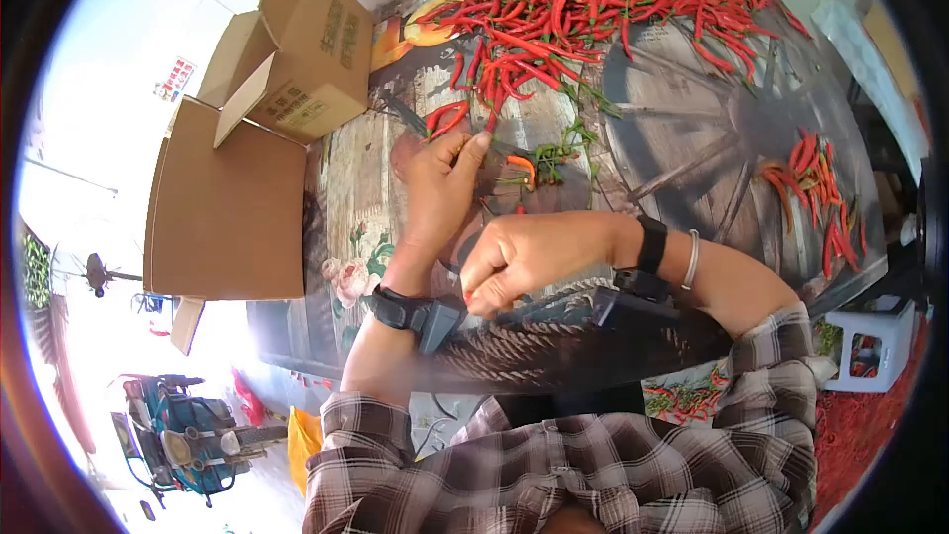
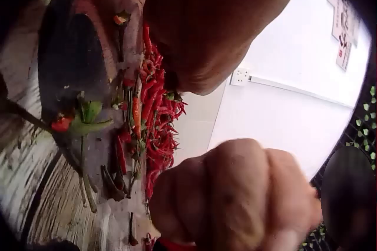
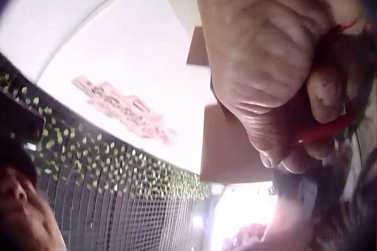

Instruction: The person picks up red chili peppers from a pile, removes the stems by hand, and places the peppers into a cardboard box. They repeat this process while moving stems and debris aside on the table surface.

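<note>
My left hand point(image 1: 442, 188) reaches toward the near edge of a big pile of red chili peppers point(image 1: 613, 0), thumb and forefinger pinching a red chili point(image 1: 492, 117). Closer to my body, the right hand point(image 1: 529, 252) is bent across the table with its fingers curled in. In the right wrist view a red chili point(image 3: 330, 130) lies gripped among those fingers. Between the hands and the pile are green stems point(image 1: 559, 153) and an orange-red chili point(image 1: 522, 170). The left wrist view shows more stems and a torn green cap point(image 2: 88, 115) on the tabletop.
Two open cardboard boxes point(image 1: 232, 203) stand along the table's left side. A smaller heap of chilies point(image 1: 816, 188) lies at the right edge of the table point(image 1: 682, 173). Below it stands a white plastic stool point(image 1: 875, 346). More chilies point(image 1: 687, 398) show below the front edge.
</note>
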`<action>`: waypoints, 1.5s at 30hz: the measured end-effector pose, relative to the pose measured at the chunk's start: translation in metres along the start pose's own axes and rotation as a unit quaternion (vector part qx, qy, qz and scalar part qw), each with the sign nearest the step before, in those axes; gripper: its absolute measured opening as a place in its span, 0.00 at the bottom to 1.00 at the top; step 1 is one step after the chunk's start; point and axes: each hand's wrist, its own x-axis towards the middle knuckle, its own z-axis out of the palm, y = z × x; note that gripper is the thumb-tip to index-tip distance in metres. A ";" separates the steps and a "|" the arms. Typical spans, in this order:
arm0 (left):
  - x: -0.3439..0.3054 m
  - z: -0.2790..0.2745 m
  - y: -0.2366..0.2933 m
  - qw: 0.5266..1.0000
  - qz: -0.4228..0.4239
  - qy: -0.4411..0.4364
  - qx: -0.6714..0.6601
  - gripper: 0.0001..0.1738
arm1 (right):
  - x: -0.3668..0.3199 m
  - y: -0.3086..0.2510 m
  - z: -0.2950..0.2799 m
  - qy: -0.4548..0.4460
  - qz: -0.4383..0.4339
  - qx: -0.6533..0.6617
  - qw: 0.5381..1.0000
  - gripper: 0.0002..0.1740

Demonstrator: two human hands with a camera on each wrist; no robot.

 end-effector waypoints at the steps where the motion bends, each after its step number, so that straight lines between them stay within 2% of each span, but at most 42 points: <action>1: -0.001 -0.002 0.001 1.000 0.002 -0.008 0.002 0.19 | -0.003 0.003 -0.001 0.007 -0.003 0.002 1.000 0.14; 3: 0.000 -0.010 0.005 0.991 -0.097 -0.074 -0.048 0.20 | -0.010 0.007 -0.017 0.136 0.012 -0.010 0.991 0.15; 4: 0.003 -0.015 -0.001 0.990 -0.089 -0.104 -0.022 0.18 | -0.018 0.005 -0.023 0.176 0.024 0.023 0.984 0.16; 5: 0.004 -0.018 -0.005 0.991 -0.089 -0.101 -0.020 0.18 | -0.024 0.003 -0.028 0.213 0.023 0.111 0.970 0.17; 7: 0.007 -0.022 -0.007 0.996 -0.037 -0.069 -0.050 0.15 | -0.028 0.008 -0.038 0.271 -0.019 0.182 0.945 0.18; 8: 0.010 -0.030 -0.014 0.998 -0.035 -0.054 0.014 0.16 | -0.028 0.010 -0.039 0.273 -0.021 0.182 0.944 0.18; 9: 0.012 -0.034 -0.014 0.998 -0.032 -0.056 0.015 0.16 | -0.028 0.011 -0.041 0.280 -0.036 0.234 0.930 0.18; 10: 0.013 -0.038 -0.015 0.997 -0.036 -0.013 0.070 0.16 | -0.028 0.012 -0.043 0.284 -0.051 0.286 0.914 0.18; 12: 0.017 -0.044 -0.019 0.979 -0.043 0.049 0.191 0.16 | -0.028 0.019 -0.046 0.279 -0.061 0.309 0.907 0.19; 14: 0.023 -0.046 -0.031 0.971 -0.038 0.019 0.234 0.16 | -0.028 0.024 -0.048 0.270 -0.068 0.333 0.901 0.20; 16: 0.025 -0.046 -0.041 0.961 -0.033 -0.010 0.273 0.16 | -0.028 0.025 -0.051 0.284 -0.069 0.334 0.896 0.14; 22: 0.024 -0.043 -0.040 0.969 -0.018 -0.014 0.247 0.14 | -0.027 0.031 -0.054 0.329 -0.091 0.320 0.884 0.11; 24: 0.018 -0.042 -0.025 0.991 -0.064 0.007 0.119 0.11 | -0.027 0.029 -0.056 0.345 -0.086 0.331 0.874 0.11; 25: 0.018 -0.043 -0.026 0.991 -0.063 0.005 0.120 0.11 | -0.028 0.029 -0.056 0.360 -0.080 0.341 0.865 0.10; 27: 0.019 -0.047 -0.029 0.996 -0.088 0.012 -0.016 0.08 | -0.027 0.028 -0.056 0.378 -0.068 0.340 0.859 0.10; 31: 0.014 -0.042 -0.009 0.997 -0.057 0.008 -0.046 0.08 | -0.022 0.025 -0.053 0.439 -0.034 0.284 0.852 0.09; 34: 0.005 -0.021 -0.002 0.995 -0.019 -0.044 -0.084 0.06 | -0.020 0.028 -0.052 0.447 -0.065 0.282 0.847 0.07; 37: 0.004 -0.016 -0.005 0.992 -0.022 -0.081 -0.095 0.07 | -0.019 0.028 -0.050 0.476 -0.079 0.268 0.834 0.08; 38: 0.004 -0.017 -0.004 0.992 -0.022 -0.082 -0.095 0.07 | -0.019 0.030 -0.051 0.476 -0.079 0.269 0.834 0.08; 40: 0.005 -0.022 0.003 0.990 -0.079 -0.013 -0.115 0.07 | -0.019 0.032 -0.053 0.467 -0.070 0.274 0.838 0.09; 41: 0.006 -0.025 0.001 0.990 -0.078 -0.013 -0.115 0.07 | -0.020 0.032 -0.053 0.468 -0.071 0.274 0.837 0.09; 44: 0.005 -0.027 0.009 0.987 -0.031 0.010 -0.155 0.08 | -0.021 0.028 -0.051 0.436 -0.032 0.254 0.863 0.09; 45: 0.002 -0.023 0.011 0.989 -0.016 0.003 -0.146 0.09 | -0.020 0.027 -0.049 0.410 -0.014 0.220 0.885 0.09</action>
